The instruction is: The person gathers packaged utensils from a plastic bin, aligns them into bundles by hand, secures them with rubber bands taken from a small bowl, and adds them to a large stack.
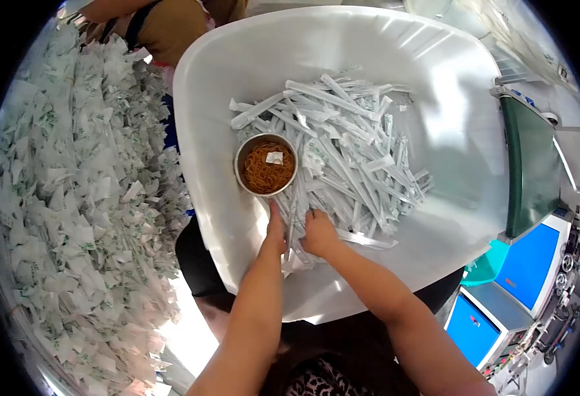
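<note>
Between my two hands stands a small bundle of white paper-wrapped sticks. My left hand presses along the bundle's left side, with a digit stretched up toward the metal bowl. Curled fingers of my right hand close on the bundle from the right. Just above my left hand, the round metal bowl holds brown bands that look like rubber bands, with a white scrap on top. A loose heap of long wrapped sticks with faint green print lies beyond my hands. The bundle's lower end is partly hidden.
A large white plastic tub surrounds the work, its near rim close to my body. At left rises a big pile of wrapped sticks. Another person's leg is at top left. Blue-panelled equipment stands at right.
</note>
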A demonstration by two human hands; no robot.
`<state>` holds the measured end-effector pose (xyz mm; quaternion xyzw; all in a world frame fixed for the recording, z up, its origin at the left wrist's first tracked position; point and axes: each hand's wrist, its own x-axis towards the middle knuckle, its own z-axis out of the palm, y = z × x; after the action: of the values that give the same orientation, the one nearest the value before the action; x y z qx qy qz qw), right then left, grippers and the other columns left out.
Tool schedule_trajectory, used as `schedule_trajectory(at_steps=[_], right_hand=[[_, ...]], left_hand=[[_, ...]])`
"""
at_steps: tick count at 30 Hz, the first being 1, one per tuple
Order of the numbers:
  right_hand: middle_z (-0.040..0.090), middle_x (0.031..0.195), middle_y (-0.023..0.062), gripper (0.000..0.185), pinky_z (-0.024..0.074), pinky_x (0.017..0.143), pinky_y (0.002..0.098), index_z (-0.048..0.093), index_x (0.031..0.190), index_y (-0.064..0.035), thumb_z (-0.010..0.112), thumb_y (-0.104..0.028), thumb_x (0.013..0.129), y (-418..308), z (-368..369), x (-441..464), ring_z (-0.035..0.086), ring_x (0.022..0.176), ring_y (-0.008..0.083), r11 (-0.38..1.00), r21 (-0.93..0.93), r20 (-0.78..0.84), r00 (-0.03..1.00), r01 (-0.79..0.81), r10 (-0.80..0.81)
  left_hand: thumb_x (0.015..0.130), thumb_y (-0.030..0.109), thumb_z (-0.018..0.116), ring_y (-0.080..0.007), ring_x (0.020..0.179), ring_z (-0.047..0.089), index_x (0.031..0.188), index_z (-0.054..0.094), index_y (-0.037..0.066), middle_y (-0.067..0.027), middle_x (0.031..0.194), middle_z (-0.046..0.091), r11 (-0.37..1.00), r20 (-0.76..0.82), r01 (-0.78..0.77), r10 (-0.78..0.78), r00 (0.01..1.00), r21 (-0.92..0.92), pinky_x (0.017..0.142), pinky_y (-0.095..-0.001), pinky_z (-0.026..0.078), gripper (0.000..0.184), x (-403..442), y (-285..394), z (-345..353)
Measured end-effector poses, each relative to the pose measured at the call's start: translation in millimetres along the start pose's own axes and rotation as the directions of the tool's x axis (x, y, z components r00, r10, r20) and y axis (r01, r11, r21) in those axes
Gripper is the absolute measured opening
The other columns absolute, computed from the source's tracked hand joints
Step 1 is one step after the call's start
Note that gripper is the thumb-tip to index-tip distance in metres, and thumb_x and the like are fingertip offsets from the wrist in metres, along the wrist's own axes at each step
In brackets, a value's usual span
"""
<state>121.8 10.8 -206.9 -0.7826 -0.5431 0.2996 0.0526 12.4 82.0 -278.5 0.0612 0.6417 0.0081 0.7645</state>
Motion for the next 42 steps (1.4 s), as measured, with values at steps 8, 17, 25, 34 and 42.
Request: schedule_trajectory(at_steps=[8, 17, 25, 34, 42], right_hand=[[0.059, 0.087, 0.0192, 0.044, 0.0446, 0.074, 0.0335, 0.058, 0.091, 0.0046, 0.065, -0.026, 0.060, 20.0, -17.9, 29.2, 0.058, 0.082, 0.0275, 0.837, 0.418, 0.451, 0.881, -0.352, 0.145], [0.061, 0.084, 0.0144, 0.039, 0.0436, 0.070, 0.0311, 0.059, 0.096, -0.0031, 0.065, -0.026, 0.066, 32.4, -18.3, 29.5, 0.057, 0.075, 0.0192, 0.955, 0.283, 0.537, 0.840, -0.091, -0.079], [0.060, 0.077, 0.0220, 0.033, 0.0437, 0.063, 0.0351, 0.059, 0.082, 0.0063, 0.057, -0.023, 0.068, 32.4, -97.4, -1.4, 0.058, 0.070, 0.0289, 0.966, 0.225, 0.656, 0.753, -0.125, -0.055], [0.060, 0.086, 0.0223, 0.025, 0.0464, 0.071, 0.0389, 0.061, 0.083, 0.0043, 0.048, -0.014, 0.073, -32.7, -216.4, -104.3, 0.058, 0.083, 0.0348, 0.970, -0.222, 0.514, 0.857, 0.099, 0.030], [0.061, 0.072, 0.0172, 0.024, 0.0477, 0.059, 0.0373, 0.059, 0.076, 0.0031, 0.053, -0.019, 0.073, -32.9, -222.3, -199.4, 0.060, 0.066, 0.0312, 0.911, -0.373, 0.110, 0.983, 0.176, -0.145]], left_hand=[[0.074, 0.070, 0.036, -0.0269, 0.109, 0.045, 0.130, 0.030, 0.004, -0.0136, 0.125, 0.042, 0.998, 0.044, 0.069, -0.069, 0.997, 0.014, 0.090, -0.0387, 0.039, 0.086, -37.0, 13.1, 12.7], [0.078, 0.041, 0.059, -0.0252, 0.092, 0.054, 0.106, 0.054, 0.003, -0.0117, 0.106, 0.055, 0.988, 0.131, 0.003, 0.017, 0.991, -0.151, 0.079, -0.0379, 0.046, 0.047, -56.4, -5.4, 28.1], [0.084, 0.030, 0.053, -0.0241, 0.084, 0.057, 0.104, 0.054, 0.005, -0.0098, 0.098, 0.058, 0.895, 0.206, 0.176, -0.097, 0.974, -0.411, 0.074, -0.0414, 0.049, 0.031, -96.6, -43.1, 60.6], [0.070, 0.044, 0.066, -0.0295, 0.093, 0.056, 0.106, 0.051, 0.001, -0.0153, 0.103, 0.056, 0.922, 0.684, 0.283, -0.027, 0.729, -0.265, 0.082, -0.0465, 0.045, 0.058, -209.3, -64.3, 98.9], [0.071, 0.023, 0.063, -0.0263, 0.077, 0.057, 0.092, 0.054, 0.002, -0.0118, 0.089, 0.059, 0.930, 0.797, 0.331, -0.076, 0.599, -0.159, 0.073, -0.0381, 0.048, 0.032, -253.9, -95.2, 119.4]])
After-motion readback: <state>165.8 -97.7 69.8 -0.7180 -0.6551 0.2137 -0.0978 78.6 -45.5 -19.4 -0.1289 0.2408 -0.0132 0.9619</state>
